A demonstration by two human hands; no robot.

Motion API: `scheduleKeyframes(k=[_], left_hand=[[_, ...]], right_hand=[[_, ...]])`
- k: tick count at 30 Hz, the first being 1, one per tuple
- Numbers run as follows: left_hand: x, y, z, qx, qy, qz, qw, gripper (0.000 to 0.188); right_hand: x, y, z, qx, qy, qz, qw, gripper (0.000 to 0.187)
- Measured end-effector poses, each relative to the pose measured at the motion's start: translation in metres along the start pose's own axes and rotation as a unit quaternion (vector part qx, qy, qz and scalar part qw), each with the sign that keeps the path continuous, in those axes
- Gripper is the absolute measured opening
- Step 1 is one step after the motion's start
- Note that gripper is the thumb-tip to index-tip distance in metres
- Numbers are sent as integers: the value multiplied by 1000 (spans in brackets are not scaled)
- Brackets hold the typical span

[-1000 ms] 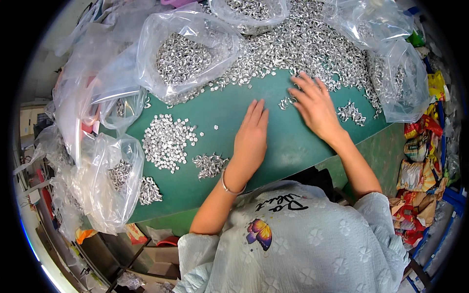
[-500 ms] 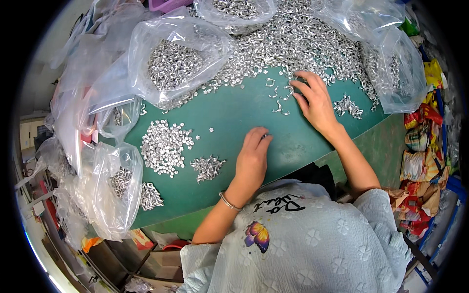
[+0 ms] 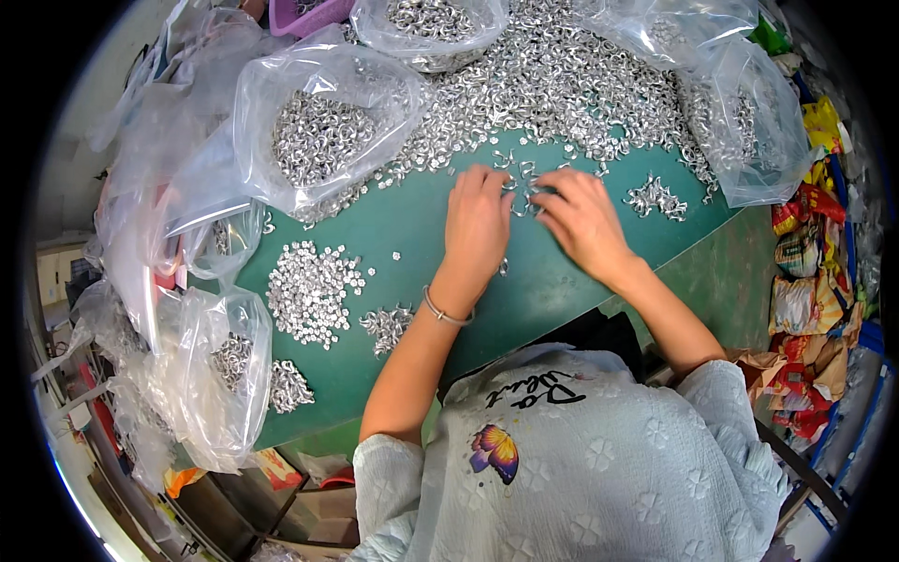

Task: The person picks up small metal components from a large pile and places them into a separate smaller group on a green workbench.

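Note:
My left hand (image 3: 478,220) is over the green tabletop, palm down, fingers together and bent down. At its fingertips are small curved silvery metal pieces (image 3: 523,170); what it pinches, if anything, is too small to make out. Facing it, my right hand (image 3: 582,223) has its thumb and fingers apart, the tips beside those same loose pieces. A single metal piece (image 3: 504,268) lies by my left wrist. Beyond both hands spreads a large heap of similar curved metal pieces (image 3: 543,89). To the right is a small pile (image 3: 655,199) of them.
On the left are a pile of small flower-shaped metal pieces (image 3: 309,295) and two small heaps of curved parts (image 3: 386,328). Clear plastic bags of parts (image 3: 323,131) line the far and left sides, with another bag (image 3: 749,131) at the right. A purple basket (image 3: 309,17) stands far left.
My left hand has moved forward to the loose pieces near my right hand. My right hand has drawn slightly back toward me. A metal piece now shows by my left wrist.

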State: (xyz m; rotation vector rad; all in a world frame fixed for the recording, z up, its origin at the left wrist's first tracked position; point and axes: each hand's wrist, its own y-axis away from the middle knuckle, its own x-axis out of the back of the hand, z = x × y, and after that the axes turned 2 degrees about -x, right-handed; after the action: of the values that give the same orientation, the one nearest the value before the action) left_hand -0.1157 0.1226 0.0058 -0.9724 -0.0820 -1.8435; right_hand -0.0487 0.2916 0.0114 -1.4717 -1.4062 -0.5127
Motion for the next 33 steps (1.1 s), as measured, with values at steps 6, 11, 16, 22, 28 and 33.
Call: scheduleKeyframes(k=[6, 11, 16, 22, 28, 33], left_hand=[[0, 6, -8, 36, -33, 9, 999, 10], [-2, -1, -1, -6, -77, 81, 994, 15], [4, -3, -10, -90, -60, -17, 994, 24], [18, 27, -2, -17, 15, -57, 998, 24], [18, 29, 12, 8, -22, -81, 996, 24], [25, 38, 11, 10, -6, -55, 998, 29]], right_hand=[[7, -10, 15, -58, 40, 78, 994, 16], [-16, -34, -6, -29, 44, 46, 998, 9], [1, -19, -5, -7, -48, 21, 999, 9], [13, 0, 2, -93, -44, 26, 994, 17], [-1, -5, -8, -25, -14, 14, 999, 18], [4, 9, 4, -37, -20, 22, 999, 16]])
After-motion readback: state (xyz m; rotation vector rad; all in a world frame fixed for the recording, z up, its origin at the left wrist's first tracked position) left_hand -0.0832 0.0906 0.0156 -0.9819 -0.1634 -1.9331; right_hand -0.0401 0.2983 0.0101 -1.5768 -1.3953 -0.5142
